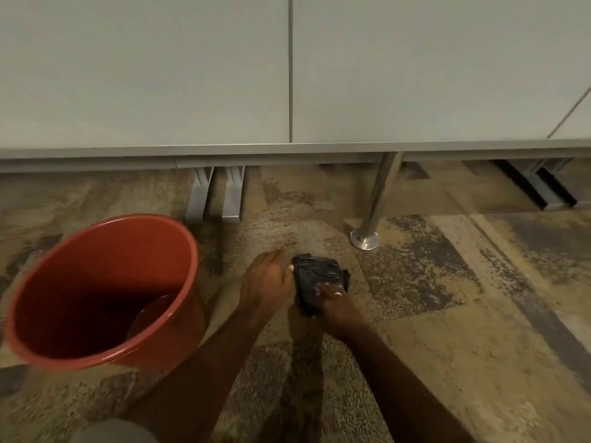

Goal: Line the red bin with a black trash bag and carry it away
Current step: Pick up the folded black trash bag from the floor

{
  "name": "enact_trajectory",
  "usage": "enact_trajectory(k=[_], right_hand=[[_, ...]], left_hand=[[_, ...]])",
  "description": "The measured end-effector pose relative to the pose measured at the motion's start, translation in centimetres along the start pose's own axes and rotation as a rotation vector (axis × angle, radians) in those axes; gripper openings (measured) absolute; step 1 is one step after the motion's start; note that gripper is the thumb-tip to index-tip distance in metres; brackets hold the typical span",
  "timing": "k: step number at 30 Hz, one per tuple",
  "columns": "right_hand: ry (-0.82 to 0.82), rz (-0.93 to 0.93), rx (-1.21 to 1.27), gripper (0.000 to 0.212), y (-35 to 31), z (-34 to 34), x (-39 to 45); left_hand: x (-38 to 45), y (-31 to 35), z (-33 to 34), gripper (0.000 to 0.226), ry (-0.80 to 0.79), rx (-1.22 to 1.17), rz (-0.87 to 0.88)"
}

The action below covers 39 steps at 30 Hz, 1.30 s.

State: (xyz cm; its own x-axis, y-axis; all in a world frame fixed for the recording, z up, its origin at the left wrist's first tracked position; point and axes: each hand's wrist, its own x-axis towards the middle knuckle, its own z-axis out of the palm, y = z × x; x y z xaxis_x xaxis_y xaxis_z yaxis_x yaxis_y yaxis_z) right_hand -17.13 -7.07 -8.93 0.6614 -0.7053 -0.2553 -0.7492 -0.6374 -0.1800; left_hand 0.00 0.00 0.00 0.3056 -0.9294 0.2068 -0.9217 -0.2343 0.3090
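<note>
A round red bin (105, 289) stands upright on the carpet at the left, its inside bare and dark. To its right a black trash bag (316, 276) lies folded into a small crumpled bundle on the floor. My left hand (268, 282) rests against the bundle's left edge, thumb touching it. My right hand (335, 303) grips the bundle's near edge, fingers curled onto the plastic. Both forearms reach in from the bottom of the view.
A pale partition wall (287, 75) runs across the back, raised on grey metal feet (212, 196). A slanted chrome leg with a round floor plate (366, 239) stands just beyond the bag. More metal feet (540, 190) sit at the far right. Patterned carpet covers the floor.
</note>
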Motion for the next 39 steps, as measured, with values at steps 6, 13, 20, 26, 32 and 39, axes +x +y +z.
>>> enact_trajectory(k=[6, 13, 20, 26, 32, 39], right_hand=[[-0.184, -0.071, -0.262, 0.049, 0.6, 4.1, 0.8], [-0.007, -0.055, -0.187, 0.049, 1.5, 2.0, 1.1], [0.649, 0.139, 0.626, 0.023, -1.7, -9.6, 1.4], [0.689, 0.018, 1.265, 0.025, -8.1, -21.5, 0.4], [0.602, -0.227, 1.228, 0.028, -18.4, -30.2, -0.4], [0.409, -0.515, 0.849, 0.037, -30.7, -30.8, -0.1]], left_hand=[[0.8, -1.3, 1.4, 0.034, -0.042, -0.068, -0.063], [0.7, -2.4, 2.1, 0.037, -0.098, -0.203, -0.024], [2.4, -0.5, -4.7, 0.027, 0.090, -0.786, 0.035], [2.2, -2.5, -14.5, 0.026, 0.346, -0.889, 0.077], [-1.2, -4.9, -20.0, 0.062, 0.236, -0.819, -0.015], [-5.4, -10.7, -24.0, 0.023, 0.416, -1.168, -0.269]])
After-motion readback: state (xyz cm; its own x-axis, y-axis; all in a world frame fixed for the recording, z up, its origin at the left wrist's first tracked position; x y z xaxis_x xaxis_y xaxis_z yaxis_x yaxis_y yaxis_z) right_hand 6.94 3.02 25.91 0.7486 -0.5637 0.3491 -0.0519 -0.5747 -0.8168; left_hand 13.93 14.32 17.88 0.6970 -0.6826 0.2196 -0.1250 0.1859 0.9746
